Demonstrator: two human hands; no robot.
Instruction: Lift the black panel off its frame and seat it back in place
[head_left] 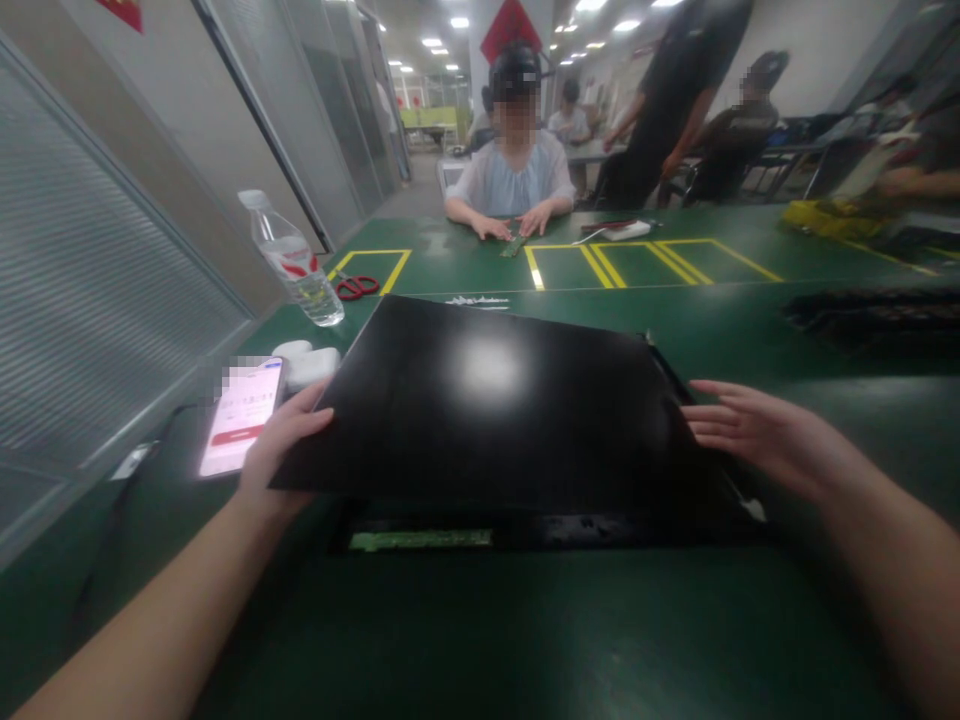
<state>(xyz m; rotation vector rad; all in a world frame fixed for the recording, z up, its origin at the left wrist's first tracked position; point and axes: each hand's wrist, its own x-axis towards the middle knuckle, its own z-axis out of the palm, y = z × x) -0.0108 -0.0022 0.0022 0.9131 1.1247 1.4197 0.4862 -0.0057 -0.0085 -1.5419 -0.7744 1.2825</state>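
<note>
glossy black flat panel – rectangular, smooth w/ a glare spot – sits centre on the matte green table. left hand at 9 o'clock pinches its edge, thumb on top. right hand at 3 o'clock, fingers spread flat, touching the edge – not closed. lit phone just beside the left hand.

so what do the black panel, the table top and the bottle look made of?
Black panel: smooth glossy sheet, probably glass or plastic; it mirrors a ceiling light. Left hand holds its edge; right hand is open at the other edge.
Table top: green matte mat, likely rubber or vinyl.
Bottle: clear thin plastic, white cap.
</note>
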